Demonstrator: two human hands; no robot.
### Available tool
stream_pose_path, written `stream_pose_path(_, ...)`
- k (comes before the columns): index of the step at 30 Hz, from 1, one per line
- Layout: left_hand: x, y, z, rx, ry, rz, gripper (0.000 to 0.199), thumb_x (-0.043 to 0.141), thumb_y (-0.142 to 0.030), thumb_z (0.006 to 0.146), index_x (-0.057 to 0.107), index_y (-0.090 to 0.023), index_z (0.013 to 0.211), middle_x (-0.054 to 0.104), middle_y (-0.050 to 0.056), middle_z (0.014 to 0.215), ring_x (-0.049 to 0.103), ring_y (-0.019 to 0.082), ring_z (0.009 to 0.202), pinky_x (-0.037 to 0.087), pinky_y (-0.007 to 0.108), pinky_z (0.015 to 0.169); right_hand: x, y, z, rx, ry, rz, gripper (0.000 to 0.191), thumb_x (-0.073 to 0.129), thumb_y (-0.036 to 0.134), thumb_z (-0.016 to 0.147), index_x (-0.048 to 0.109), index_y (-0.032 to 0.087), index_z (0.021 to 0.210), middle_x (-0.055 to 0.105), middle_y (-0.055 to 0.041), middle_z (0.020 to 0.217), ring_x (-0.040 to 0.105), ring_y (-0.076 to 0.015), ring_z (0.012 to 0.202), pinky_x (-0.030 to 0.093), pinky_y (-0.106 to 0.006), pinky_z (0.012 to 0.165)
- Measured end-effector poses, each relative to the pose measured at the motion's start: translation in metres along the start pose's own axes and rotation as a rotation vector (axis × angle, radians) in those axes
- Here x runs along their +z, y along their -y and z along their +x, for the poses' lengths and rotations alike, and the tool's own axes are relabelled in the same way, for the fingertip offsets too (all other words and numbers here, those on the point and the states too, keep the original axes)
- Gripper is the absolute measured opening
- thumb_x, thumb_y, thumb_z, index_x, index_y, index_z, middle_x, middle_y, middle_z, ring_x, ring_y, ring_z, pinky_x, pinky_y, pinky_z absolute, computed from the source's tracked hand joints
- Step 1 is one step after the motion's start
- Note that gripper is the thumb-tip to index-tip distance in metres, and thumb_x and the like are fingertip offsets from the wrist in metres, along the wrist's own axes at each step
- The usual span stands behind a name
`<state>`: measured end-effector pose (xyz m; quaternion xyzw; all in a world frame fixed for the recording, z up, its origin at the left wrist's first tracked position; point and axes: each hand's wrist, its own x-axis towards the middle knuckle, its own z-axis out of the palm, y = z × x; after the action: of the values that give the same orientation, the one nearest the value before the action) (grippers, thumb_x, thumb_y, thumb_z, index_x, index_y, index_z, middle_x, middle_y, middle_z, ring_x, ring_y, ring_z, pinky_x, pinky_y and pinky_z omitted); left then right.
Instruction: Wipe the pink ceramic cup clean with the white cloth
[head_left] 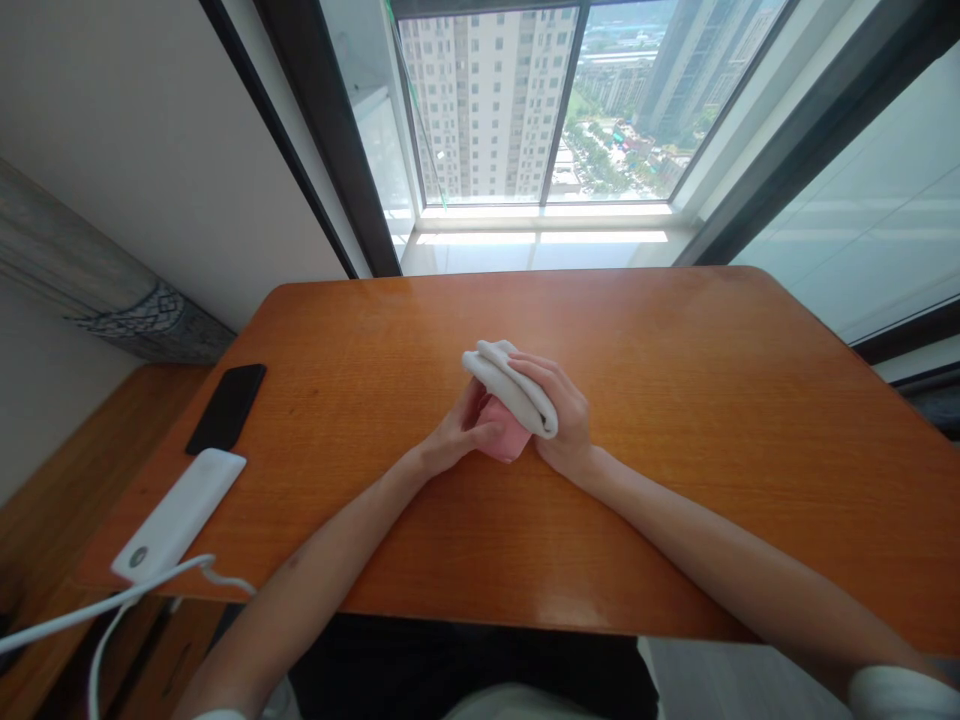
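Where the cloths lie: a white cloth (510,385) folded over a pink cloth (504,432), both between the hands, on the table (675,330)
Left hand (459,435): half closed, fingers curled against the pink cloth, holding it from the left
Right hand (562,415): half closed, fingers (534,370) wrapped over the white fold, holding it
Off to the left: a phone (226,408), a power bank (178,515) and its cable (97,610)

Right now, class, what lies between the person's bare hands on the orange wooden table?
The head view shows a folded white cloth over a pink cloth between the left hand and right hand.
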<state>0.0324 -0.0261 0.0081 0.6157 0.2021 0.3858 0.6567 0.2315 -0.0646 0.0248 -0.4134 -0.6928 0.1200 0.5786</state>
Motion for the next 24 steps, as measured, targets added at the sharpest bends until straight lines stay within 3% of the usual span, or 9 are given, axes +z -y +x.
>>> stream_pose_path(3, 0.000, 0.001, -0.002, -0.044, 0.002, -0.023, 0.083, 0.088, -0.059, 0.086, 0.057, -0.027, 0.156, 0.059, 0.012, 0.164, 0.047, 0.044, 0.158, 0.041, 0.057, 0.132, -0.006, 0.005, 0.002, -0.141, 0.013, -0.051, 0.049, 0.069, 0.030, 0.107, 0.064, 0.039, 0.155, 0.070, -0.0074, 0.154, 0.068, -0.0344, 0.142, 0.057, -0.060, 0.121)
stream_pose_path(6, -0.001, 0.006, -0.002, -0.047, -0.007, -0.044, 0.078, 0.089, -0.057, 0.085, 0.061, -0.026, 0.151, 0.064, 0.012, 0.158, 0.052, 0.044, 0.155, 0.044, 0.056, 0.129, -0.007, 0.005, 0.004, -0.175, 0.022, -0.067, 0.050, 0.071, 0.032, 0.106, 0.064, 0.041, 0.155, 0.071, -0.0063, 0.154, 0.068, -0.0354, 0.142, 0.056, -0.062, 0.123)
stream_pose_path(9, -0.003, 0.011, -0.001, -0.021, -0.033, -0.053, 0.081, 0.088, -0.059, 0.084, 0.059, -0.026, 0.152, 0.065, 0.013, 0.157, 0.057, 0.043, 0.149, 0.048, 0.054, 0.124, -0.004, 0.003, 0.006, -0.072, 0.029, -0.050, 0.043, 0.070, 0.033, 0.107, 0.068, 0.038, 0.149, 0.072, -0.0076, 0.151, 0.070, -0.0333, 0.139, 0.058, -0.057, 0.120)
stream_pose_path(12, -0.006, 0.015, 0.000, 0.040, -0.069, -0.035, 0.084, 0.083, -0.063, 0.085, 0.057, -0.025, 0.155, 0.063, 0.013, 0.158, 0.058, 0.041, 0.148, 0.047, 0.052, 0.124, 0.001, 0.000, 0.009, 0.122, 0.008, 0.043, 0.037, 0.068, 0.038, 0.108, 0.070, 0.033, 0.145, 0.077, -0.0075, 0.143, 0.075, -0.0299, 0.130, 0.061, -0.050, 0.114)
stream_pose_path(17, -0.012, 0.020, -0.001, 0.046, -0.059, 0.005, 0.085, 0.076, -0.066, 0.088, 0.055, -0.023, 0.158, 0.060, 0.014, 0.162, 0.054, 0.043, 0.149, 0.040, 0.055, 0.128, 0.005, -0.007, 0.013, 0.260, 0.158, 0.210, 0.032, 0.063, 0.039, 0.109, 0.077, 0.032, 0.137, 0.078, -0.0047, 0.145, 0.071, -0.0288, 0.136, 0.057, -0.049, 0.120)
stream_pose_path(21, -0.011, 0.020, 0.000, 0.080, -0.006, -0.009, 0.087, 0.081, -0.060, 0.088, 0.050, -0.028, 0.163, 0.054, 0.011, 0.167, 0.047, 0.043, 0.156, 0.036, 0.054, 0.131, 0.003, -0.007, 0.010, 0.229, 0.018, 0.166, 0.035, 0.066, 0.038, 0.108, 0.073, 0.030, 0.142, 0.079, -0.0070, 0.139, 0.077, -0.0285, 0.124, 0.062, -0.047, 0.111)
stream_pose_path(24, -0.008, 0.020, 0.001, 0.075, 0.007, -0.073, 0.083, 0.082, -0.058, 0.091, 0.049, -0.033, 0.163, 0.054, 0.008, 0.169, 0.047, 0.038, 0.158, 0.038, 0.050, 0.131, -0.003, -0.003, 0.008, 0.068, -0.030, 0.027, 0.042, 0.068, 0.038, 0.108, 0.067, 0.033, 0.150, 0.075, -0.0087, 0.145, 0.074, -0.0308, 0.130, 0.061, -0.051, 0.113)
